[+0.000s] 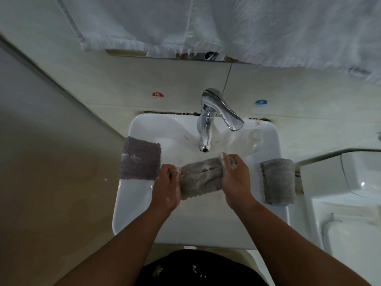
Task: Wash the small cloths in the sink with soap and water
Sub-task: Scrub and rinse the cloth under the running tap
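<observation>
A small grey cloth (199, 178) is stretched between my two hands over the white sink (134, 195), just below the chrome tap (206, 131). My left hand (167, 182) grips its left end, and my right hand (235, 178) grips its right end. Soap suds cling to both hands. A darker purple-grey cloth (140, 158) hangs over the sink's left rim. Another grey cloth (277, 180) is draped over the right rim. No water is seen running from the spout.
White towels (206, 23) hang overhead at the top of the view. Red hot (157, 95) and blue cold (261, 103) stickers mark the tiled wall. A toilet cistern (340, 182) stands right of the sink, a beige wall to the left.
</observation>
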A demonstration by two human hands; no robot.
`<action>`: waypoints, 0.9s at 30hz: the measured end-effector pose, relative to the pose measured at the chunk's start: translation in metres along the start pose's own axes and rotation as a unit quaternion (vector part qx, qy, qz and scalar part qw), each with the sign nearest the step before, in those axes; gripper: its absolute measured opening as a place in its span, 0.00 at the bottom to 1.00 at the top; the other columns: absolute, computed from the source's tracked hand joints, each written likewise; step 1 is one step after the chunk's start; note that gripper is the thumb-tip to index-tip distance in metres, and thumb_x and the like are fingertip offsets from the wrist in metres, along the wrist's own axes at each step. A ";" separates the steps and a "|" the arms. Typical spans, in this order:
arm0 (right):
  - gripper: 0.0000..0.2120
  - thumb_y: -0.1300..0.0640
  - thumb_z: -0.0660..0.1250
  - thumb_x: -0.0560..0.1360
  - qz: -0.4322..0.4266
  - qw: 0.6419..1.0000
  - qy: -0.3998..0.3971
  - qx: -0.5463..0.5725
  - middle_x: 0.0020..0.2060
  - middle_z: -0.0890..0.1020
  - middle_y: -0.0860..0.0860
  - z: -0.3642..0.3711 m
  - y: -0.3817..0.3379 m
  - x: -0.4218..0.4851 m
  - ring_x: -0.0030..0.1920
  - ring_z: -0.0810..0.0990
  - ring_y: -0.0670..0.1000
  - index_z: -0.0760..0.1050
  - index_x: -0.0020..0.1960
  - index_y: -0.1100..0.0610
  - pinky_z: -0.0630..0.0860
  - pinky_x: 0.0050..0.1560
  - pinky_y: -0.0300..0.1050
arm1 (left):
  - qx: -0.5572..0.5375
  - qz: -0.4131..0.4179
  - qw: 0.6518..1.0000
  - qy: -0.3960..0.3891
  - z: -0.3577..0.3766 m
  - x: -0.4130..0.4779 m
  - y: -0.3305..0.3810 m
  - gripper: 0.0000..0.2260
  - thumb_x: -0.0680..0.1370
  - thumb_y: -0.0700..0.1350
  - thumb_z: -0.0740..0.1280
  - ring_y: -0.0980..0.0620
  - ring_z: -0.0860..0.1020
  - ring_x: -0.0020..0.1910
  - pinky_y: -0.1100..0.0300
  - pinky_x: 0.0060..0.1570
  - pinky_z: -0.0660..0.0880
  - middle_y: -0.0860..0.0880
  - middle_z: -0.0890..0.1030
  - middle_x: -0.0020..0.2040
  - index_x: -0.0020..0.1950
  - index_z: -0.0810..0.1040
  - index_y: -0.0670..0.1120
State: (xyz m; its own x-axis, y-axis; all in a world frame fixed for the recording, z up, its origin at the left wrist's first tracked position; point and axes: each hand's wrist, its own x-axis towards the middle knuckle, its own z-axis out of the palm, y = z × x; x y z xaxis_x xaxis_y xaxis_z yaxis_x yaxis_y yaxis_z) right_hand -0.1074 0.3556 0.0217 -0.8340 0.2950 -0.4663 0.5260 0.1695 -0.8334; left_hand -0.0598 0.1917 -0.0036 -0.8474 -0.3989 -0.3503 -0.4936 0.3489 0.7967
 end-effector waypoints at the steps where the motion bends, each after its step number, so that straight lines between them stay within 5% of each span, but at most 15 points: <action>1: 0.13 0.45 0.66 0.79 0.009 1.000 -0.011 0.028 0.40 0.83 0.55 0.002 0.001 -0.003 0.46 0.83 0.58 0.79 0.42 0.53 0.82 0.48 0.58 | -0.001 -0.017 1.000 0.009 0.000 0.002 -0.004 0.06 0.83 0.47 0.62 0.49 0.76 0.40 0.51 0.40 0.75 0.52 0.77 0.40 0.47 0.73 0.48; 3: 0.12 0.46 0.68 0.79 0.036 0.995 -0.023 0.094 0.42 0.84 0.57 0.005 0.004 -0.008 0.45 0.85 0.58 0.80 0.44 0.54 0.84 0.45 0.57 | -0.039 -0.048 0.998 0.007 0.002 0.001 -0.006 0.05 0.83 0.48 0.62 0.47 0.77 0.39 0.44 0.37 0.77 0.49 0.78 0.41 0.47 0.73 0.51; 5: 0.12 0.50 0.69 0.80 0.061 0.988 -0.031 0.137 0.39 0.83 0.57 0.006 0.004 -0.014 0.39 0.83 0.55 0.79 0.45 0.59 0.81 0.36 0.48 | -0.104 -0.069 0.992 -0.013 0.008 -0.006 0.003 0.06 0.83 0.49 0.61 0.46 0.77 0.38 0.51 0.26 0.75 0.44 0.79 0.44 0.47 0.73 0.55; 9: 0.12 0.48 0.72 0.77 -0.053 0.992 -0.116 0.011 0.34 0.82 0.51 0.012 0.012 -0.036 0.33 0.80 0.51 0.76 0.41 0.55 0.75 0.31 0.45 | -0.196 -0.107 0.973 -0.057 0.024 -0.018 0.022 0.07 0.83 0.51 0.63 0.49 0.78 0.34 0.61 0.24 0.70 0.43 0.81 0.43 0.49 0.77 0.51; 12: 0.11 0.47 0.68 0.79 -0.136 0.980 -0.098 -0.104 0.34 0.81 0.47 0.016 0.013 -0.043 0.36 0.80 0.42 0.74 0.42 0.53 0.73 0.36 0.36 | -0.271 -0.145 0.946 -0.102 0.031 -0.025 0.033 0.12 0.80 0.53 0.65 0.47 0.79 0.37 0.58 0.31 0.72 0.44 0.80 0.40 0.46 0.76 0.45; 15: 0.12 0.48 0.63 0.82 -0.065 0.993 -0.020 -0.096 0.36 0.82 0.46 0.014 0.001 -0.027 0.38 0.79 0.41 0.75 0.44 0.53 0.68 0.41 0.41 | -0.191 -0.076 0.973 -0.104 0.036 -0.038 0.043 0.14 0.83 0.54 0.62 0.52 0.77 0.32 0.56 0.28 0.73 0.46 0.80 0.38 0.47 0.75 0.45; 17: 0.12 0.48 0.62 0.83 -0.101 0.981 -0.027 -0.166 0.39 0.82 0.45 0.016 0.000 -0.031 0.39 0.79 0.43 0.76 0.45 0.54 0.68 0.41 0.41 | -0.170 -0.051 0.981 -0.083 0.035 -0.035 0.043 0.12 0.83 0.55 0.61 0.49 0.81 0.38 0.50 0.36 0.79 0.47 0.82 0.42 0.48 0.75 0.48; 20: 0.12 0.44 0.64 0.81 -0.160 0.968 -0.062 -0.183 0.36 0.81 0.45 0.020 -0.001 -0.062 0.34 0.78 0.41 0.73 0.43 0.50 0.67 0.34 0.32 | -0.212 -0.085 0.972 -0.064 0.028 -0.023 0.038 0.04 0.83 0.43 0.63 0.51 0.80 0.42 0.50 0.48 0.78 0.47 0.80 0.46 0.57 0.72 0.45; 27: 0.15 0.46 0.64 0.81 -0.056 0.992 -0.001 -0.109 0.33 0.80 0.47 0.015 -0.008 -0.023 0.37 0.79 0.49 0.74 0.40 0.54 0.69 0.42 0.44 | -0.205 -0.023 0.972 -0.111 0.035 -0.047 0.049 0.09 0.86 0.49 0.58 0.49 0.74 0.32 0.53 0.28 0.72 0.42 0.76 0.37 0.50 0.70 0.45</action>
State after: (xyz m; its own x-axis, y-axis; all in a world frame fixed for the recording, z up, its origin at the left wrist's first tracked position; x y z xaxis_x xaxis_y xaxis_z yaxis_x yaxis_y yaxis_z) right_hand -0.0955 0.3333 0.0347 -0.8892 0.2615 -0.3754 0.4539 0.4011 -0.7957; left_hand -0.0509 0.2574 0.0346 -0.8696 -0.1981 -0.4522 -0.4518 -0.0497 0.8907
